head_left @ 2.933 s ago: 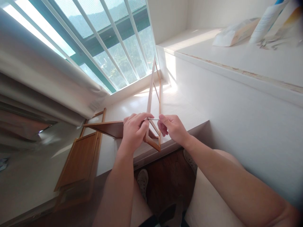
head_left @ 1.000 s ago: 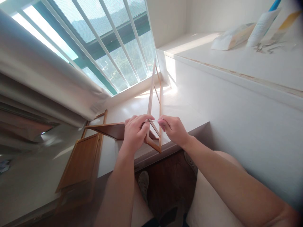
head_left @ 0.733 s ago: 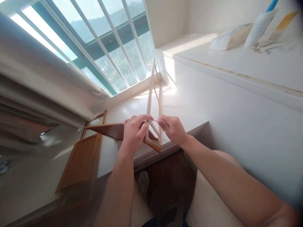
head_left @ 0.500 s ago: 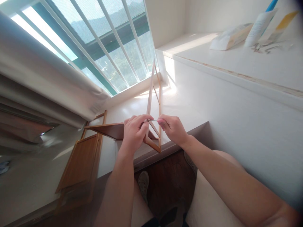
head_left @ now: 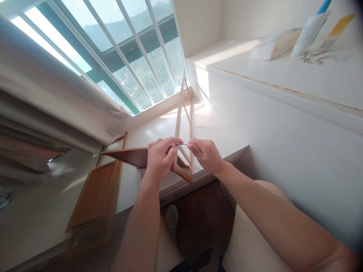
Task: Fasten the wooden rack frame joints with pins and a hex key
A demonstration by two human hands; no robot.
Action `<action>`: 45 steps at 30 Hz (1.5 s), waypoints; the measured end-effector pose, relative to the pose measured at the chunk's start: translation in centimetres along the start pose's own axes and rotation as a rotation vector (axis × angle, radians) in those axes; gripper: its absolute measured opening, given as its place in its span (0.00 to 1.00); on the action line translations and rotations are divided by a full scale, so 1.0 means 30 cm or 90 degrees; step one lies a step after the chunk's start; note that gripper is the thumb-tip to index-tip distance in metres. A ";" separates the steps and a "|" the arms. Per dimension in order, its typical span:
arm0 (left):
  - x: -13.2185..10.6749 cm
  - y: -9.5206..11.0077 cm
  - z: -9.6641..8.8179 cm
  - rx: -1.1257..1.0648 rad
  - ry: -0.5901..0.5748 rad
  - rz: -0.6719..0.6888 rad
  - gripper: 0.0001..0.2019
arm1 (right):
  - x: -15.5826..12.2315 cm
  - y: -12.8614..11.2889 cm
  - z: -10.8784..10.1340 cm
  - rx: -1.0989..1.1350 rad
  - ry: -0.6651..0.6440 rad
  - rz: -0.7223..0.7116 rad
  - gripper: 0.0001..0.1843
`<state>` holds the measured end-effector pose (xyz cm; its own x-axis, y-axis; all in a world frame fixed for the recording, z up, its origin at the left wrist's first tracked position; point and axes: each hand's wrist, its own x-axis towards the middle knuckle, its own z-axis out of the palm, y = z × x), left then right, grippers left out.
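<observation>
A wooden frame (head_left: 179,113) with a long narrow side stands upright on the white ledge, and a brown wooden panel (head_left: 132,156) extends from it to the left. My left hand (head_left: 159,160) is closed round the near part of the frame, its thumb and index finger at the edge where a thin metal rod, possibly a hex key (head_left: 183,144), meets the wood. The rod's other end is pinched in my right hand (head_left: 208,155), whose fingers hide its shape. The two hands are a short gap apart, with the rod bridging them.
Another wooden panel piece (head_left: 93,189) is at the left, near the grey curtain (head_left: 62,87). A barred window (head_left: 127,49) lies behind. On the white shelf (head_left: 272,75) at right are a plastic packet (head_left: 273,43), a white tube (head_left: 310,32), a yellow-handled brush (head_left: 337,30) and small metal parts (head_left: 319,56).
Almost nothing differs. Both hands keep their grips on the frame and rod, and the whole view has shifted very slightly left.
</observation>
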<state>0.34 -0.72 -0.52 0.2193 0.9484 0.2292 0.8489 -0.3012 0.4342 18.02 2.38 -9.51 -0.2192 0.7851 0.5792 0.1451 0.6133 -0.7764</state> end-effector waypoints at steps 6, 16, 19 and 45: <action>0.002 0.011 -0.002 0.004 -0.002 -0.007 0.16 | -0.006 -0.006 0.010 0.023 0.006 0.021 0.27; 0.002 0.007 -0.001 0.009 0.002 -0.006 0.16 | -0.001 -0.003 0.012 0.033 0.009 0.045 0.29; 0.003 0.006 -0.001 0.006 0.004 -0.005 0.16 | 0.000 -0.003 0.017 0.026 0.027 0.038 0.28; 0.004 0.008 -0.003 0.006 0.000 -0.006 0.16 | -0.003 -0.030 0.047 0.352 -0.022 0.305 0.35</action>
<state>0.53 -0.68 -0.32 0.2107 0.9512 0.2256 0.8555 -0.2911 0.4283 16.54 1.64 -9.23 -0.2852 0.9478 0.1428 -0.2742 0.0621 -0.9597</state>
